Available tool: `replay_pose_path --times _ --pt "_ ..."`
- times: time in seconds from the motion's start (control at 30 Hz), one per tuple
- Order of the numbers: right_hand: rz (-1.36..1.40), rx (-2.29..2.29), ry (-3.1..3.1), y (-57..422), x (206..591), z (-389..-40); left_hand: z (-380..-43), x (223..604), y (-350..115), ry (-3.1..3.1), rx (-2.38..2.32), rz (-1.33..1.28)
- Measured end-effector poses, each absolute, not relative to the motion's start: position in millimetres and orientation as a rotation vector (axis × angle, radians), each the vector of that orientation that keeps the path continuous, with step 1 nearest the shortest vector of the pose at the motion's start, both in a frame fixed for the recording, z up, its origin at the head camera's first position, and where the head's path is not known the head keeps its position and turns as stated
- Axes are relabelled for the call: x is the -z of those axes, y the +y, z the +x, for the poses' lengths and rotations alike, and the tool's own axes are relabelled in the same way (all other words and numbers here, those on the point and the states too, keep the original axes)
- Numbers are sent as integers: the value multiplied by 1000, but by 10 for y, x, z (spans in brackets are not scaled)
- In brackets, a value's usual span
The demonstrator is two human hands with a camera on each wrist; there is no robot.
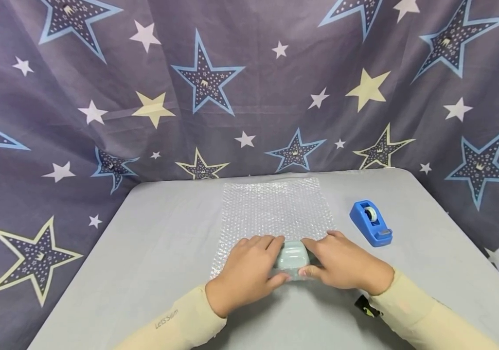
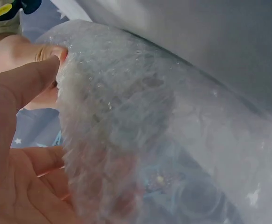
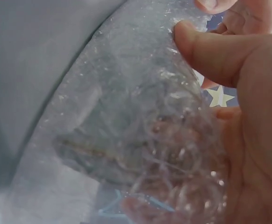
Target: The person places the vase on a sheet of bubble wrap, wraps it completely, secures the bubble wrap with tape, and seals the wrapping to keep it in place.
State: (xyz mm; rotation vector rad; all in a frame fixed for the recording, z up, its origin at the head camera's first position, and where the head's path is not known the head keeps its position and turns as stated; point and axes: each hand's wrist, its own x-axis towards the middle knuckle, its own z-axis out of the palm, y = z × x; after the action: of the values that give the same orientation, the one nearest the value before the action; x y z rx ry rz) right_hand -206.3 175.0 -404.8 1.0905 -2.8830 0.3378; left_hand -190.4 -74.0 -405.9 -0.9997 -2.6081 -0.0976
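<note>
A pale green, smooth, rounded object sits at the near end of a clear bubble wrap sheet, with part of the wrap drawn over its near side. What kind of object it is cannot be told. My left hand holds its left side, thumb at the near edge and fingers on top. From the other side my right hand grips it the same way. In the left wrist view the left thumb presses the bubble wrap. The right wrist view shows the right thumb on the wrap's edge, with fingers blurred behind the plastic.
On the right of the grey-covered table stands a blue tape dispenser holding a roll of tape. A star-patterned curtain hangs behind the table and along both sides. Under the right forearm shows a dark strap.
</note>
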Motion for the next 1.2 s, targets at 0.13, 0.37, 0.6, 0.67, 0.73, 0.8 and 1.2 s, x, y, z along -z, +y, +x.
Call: replay_pose_path --times 0.13,0.37,0.6,0.67,0.73,0.8,1.2 --pt "1109 -336 -2883 1751 4039 -2089 -1931 4090 -722 -2608 116 -1010" --pt "1151 -344 -2855 1747 4027 -2128 -1999 4100 -690 -2584 104 -1033" --pt "1162 -402 -2875 1738 4002 -2159 -2065 4012 -653 -2630 96 -1046" --pt "1158 -431 -2887 1737 3992 -2167 -2089 3993 -645 -2652 92 -1046" --pt "1151 -457 -2906 1738 3985 -2175 -2109 3980 -639 -2670 96 -1047" --pt "1145 -472 -2922 1739 3979 -2184 -2127 3977 -640 -2685 113 -1047" --pt "1135 -416 -2961 1728 3973 -2202 -2135 3990 -673 -2718 303 -1038"
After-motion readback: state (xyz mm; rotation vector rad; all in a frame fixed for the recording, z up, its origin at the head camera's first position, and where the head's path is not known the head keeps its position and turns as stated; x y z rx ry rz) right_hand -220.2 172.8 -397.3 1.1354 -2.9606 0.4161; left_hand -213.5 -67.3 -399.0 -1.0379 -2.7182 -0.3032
